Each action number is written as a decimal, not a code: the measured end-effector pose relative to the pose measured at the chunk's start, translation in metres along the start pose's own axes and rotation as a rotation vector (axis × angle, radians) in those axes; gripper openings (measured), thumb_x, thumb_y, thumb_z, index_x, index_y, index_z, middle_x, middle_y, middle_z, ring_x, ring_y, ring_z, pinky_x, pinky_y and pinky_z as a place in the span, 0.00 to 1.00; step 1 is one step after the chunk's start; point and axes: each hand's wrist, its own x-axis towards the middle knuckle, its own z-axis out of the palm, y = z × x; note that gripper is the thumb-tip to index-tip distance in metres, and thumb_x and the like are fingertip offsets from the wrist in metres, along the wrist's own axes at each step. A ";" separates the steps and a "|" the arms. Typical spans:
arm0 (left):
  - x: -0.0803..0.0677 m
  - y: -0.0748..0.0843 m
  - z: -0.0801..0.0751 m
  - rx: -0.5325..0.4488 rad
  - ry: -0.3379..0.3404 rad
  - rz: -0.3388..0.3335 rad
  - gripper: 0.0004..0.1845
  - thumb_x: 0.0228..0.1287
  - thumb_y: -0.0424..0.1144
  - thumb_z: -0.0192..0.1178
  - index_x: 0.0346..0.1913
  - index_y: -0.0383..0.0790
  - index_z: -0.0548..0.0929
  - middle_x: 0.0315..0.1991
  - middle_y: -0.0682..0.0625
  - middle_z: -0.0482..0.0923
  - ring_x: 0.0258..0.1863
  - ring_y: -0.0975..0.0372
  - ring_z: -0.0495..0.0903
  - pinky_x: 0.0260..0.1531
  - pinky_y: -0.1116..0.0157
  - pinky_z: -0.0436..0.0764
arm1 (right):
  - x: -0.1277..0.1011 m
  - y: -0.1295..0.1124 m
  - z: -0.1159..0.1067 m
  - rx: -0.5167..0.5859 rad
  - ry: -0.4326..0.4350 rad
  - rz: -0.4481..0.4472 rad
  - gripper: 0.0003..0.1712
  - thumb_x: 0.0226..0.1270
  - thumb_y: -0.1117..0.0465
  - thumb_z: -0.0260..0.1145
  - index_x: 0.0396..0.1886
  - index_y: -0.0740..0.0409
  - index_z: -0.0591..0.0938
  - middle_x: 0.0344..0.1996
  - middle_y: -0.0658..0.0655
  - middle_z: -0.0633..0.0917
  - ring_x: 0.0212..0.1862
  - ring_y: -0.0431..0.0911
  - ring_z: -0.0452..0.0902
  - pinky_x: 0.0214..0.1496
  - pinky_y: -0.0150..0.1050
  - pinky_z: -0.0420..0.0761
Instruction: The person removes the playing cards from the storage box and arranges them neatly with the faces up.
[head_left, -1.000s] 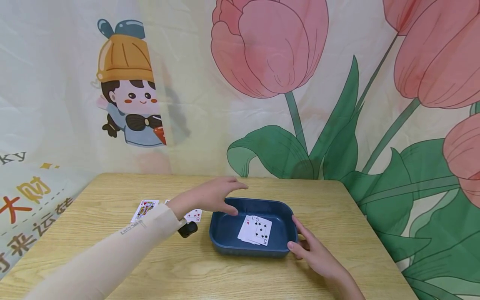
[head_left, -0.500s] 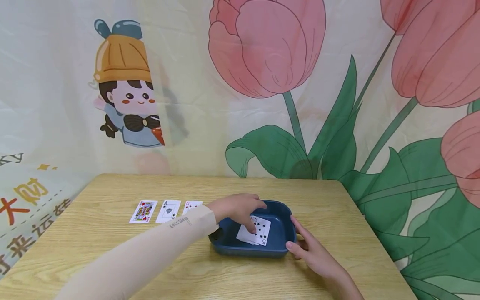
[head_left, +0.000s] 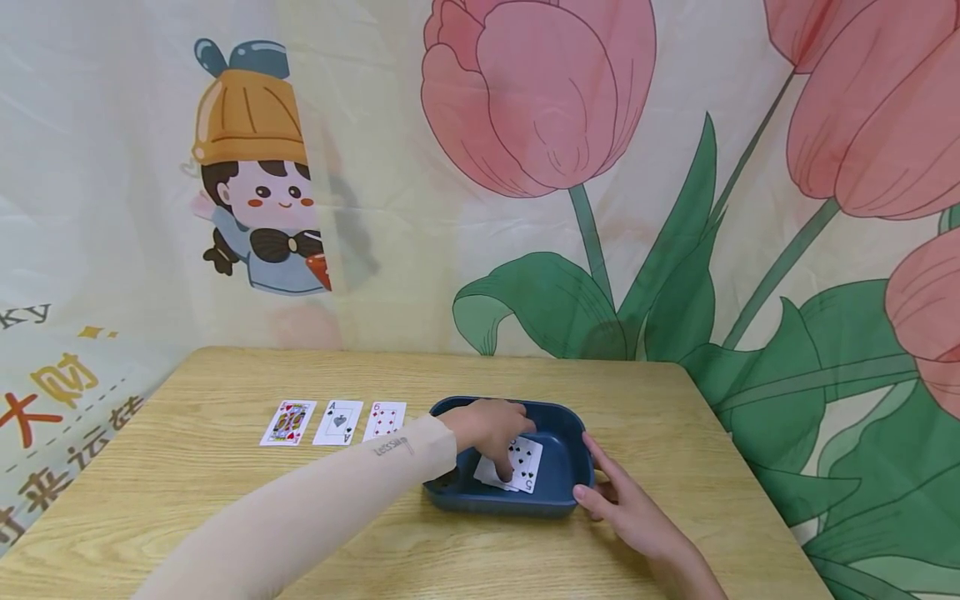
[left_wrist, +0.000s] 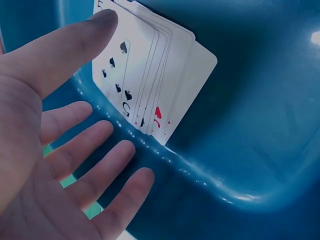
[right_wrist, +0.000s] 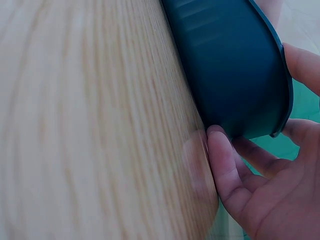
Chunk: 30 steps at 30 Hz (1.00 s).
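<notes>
A dark blue tray (head_left: pixel 497 501) stands in the middle of the wooden table (head_left: pixel 225 483). Inside it lies a small fanned stack of playing cards (head_left: pixel 528 463), five of spades on top. My left hand (head_left: pixel 491 427) reaches into the tray and touches that stack. In the left wrist view the left hand (left_wrist: pixel 65 117) has spread, straight fingers, and its thumb lies on the top card of the stack (left_wrist: pixel 150 80). My right hand (head_left: pixel 621 505) rests against the tray's near right corner. Seen from the right wrist, its thumb (right_wrist: pixel 220 155) presses on the tray wall (right_wrist: pixel 230 65).
Three cards lie face up in a row left of the tray: a king (head_left: pixel 288 422), an ace of spades (head_left: pixel 338 422) and a red six (head_left: pixel 385 420). A printed cloth with tulips (head_left: pixel 540 92) hangs behind the table. The table's right edge is close to my right hand.
My left hand has moved from above the tray's left rim down into the tray onto the cards, uncovering the ace and six. The right hand stays at the tray's corner.
</notes>
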 end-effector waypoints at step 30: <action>0.009 0.004 0.007 0.096 0.017 -0.010 0.45 0.47 0.58 0.86 0.70 0.52 0.81 0.59 0.53 0.77 0.49 0.61 0.76 0.55 0.59 0.83 | 0.000 0.002 -0.001 -0.012 -0.007 -0.007 0.46 0.78 0.46 0.68 0.87 0.30 0.54 0.80 0.65 0.64 0.58 0.52 0.82 0.51 0.41 0.85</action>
